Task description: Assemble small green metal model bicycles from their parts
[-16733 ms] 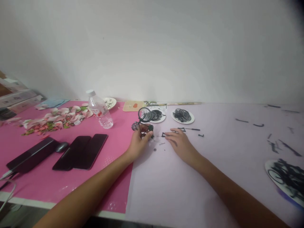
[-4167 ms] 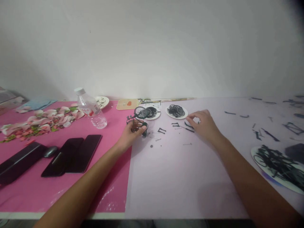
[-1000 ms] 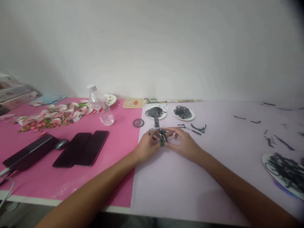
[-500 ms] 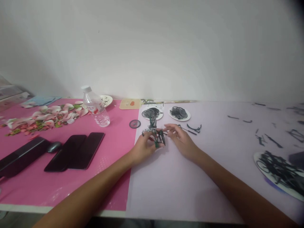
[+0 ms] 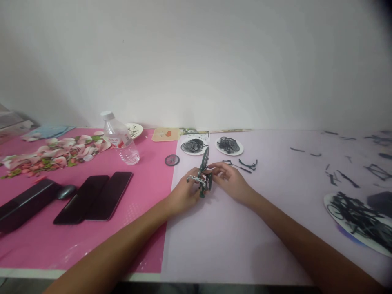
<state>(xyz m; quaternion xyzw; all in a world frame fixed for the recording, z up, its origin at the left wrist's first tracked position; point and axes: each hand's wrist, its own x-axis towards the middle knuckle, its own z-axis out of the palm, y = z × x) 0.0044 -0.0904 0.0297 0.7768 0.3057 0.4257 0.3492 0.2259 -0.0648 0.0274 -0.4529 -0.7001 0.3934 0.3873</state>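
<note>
My left hand (image 5: 187, 191) is closed around a small dark green model bicycle (image 5: 202, 179), held just above the pale lilac table covering. One wheel of the model points away from me, and its silvery handlebar lies nearer. My right hand (image 5: 232, 181) is at the model's right side, fingers bent and pinched together against it; whatever lies between those fingertips is hidden. A loose black wheel (image 5: 172, 160) rests on the pink mat to the left. Beyond my hands stand a white plate of spoked wheels (image 5: 194, 146) and another of black parts (image 5: 229, 145).
On the left are two phones (image 5: 108, 196), a mouse (image 5: 66, 192), a black box (image 5: 27, 204), a water bottle (image 5: 121, 139) and heaped artificial petals (image 5: 58, 153). A plate of dark bicycle parts (image 5: 358, 220) sits at right, near scattered pieces (image 5: 347, 178). A wall rises behind.
The model bicycle has turned in my left hand, its wheel now tilted to the right and its handlebar lower. My right-hand fingers have curled in closer to it. The view has shifted slightly.
</note>
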